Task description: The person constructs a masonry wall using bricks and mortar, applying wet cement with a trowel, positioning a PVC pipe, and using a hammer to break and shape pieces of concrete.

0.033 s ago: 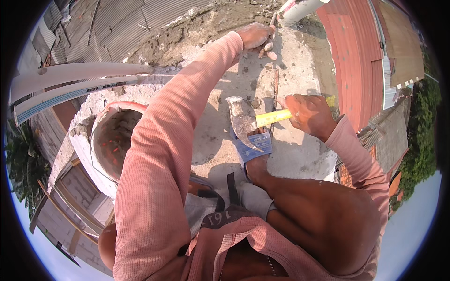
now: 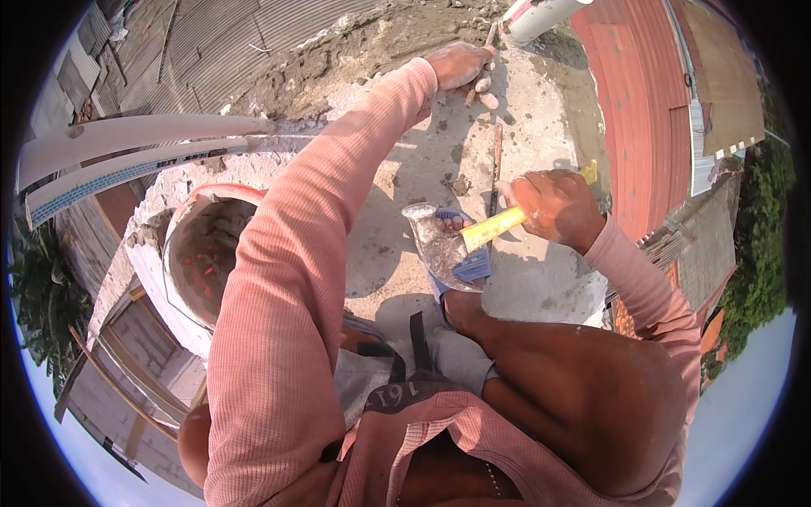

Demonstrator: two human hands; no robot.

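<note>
My left hand (image 2: 460, 66) is stretched far forward over the concrete surface (image 2: 380, 245). Its fingers are wrapped round a thin rod-like metal bar (image 2: 492, 35), whose ends stick out past the hand; I cannot make out its tip. In my right hand (image 2: 557, 207) is a claw hammer (image 2: 439, 253) with a yellow handle and a worn, mortar-stained metal head. The hammer head hangs tilted above my foot in a blue sandal (image 2: 475, 267), apart from the bar. A narrow rusty strip (image 2: 496, 160) lies on the concrete between the two hands.
A mortar-stained bucket (image 2: 173, 262) stands left of my left arm. White pipes (image 2: 144, 128) cross the left side, and another pipe (image 2: 541, 19) stands beyond my left hand. Red metal roofing (image 2: 629, 118) lies to the right, grey corrugated sheets (image 2: 228, 42) at far left.
The hammer has tilted in my right hand, its head shifting slightly down and its handle end now showing behind the fist. My left hand has stayed in place with the bar.
</note>
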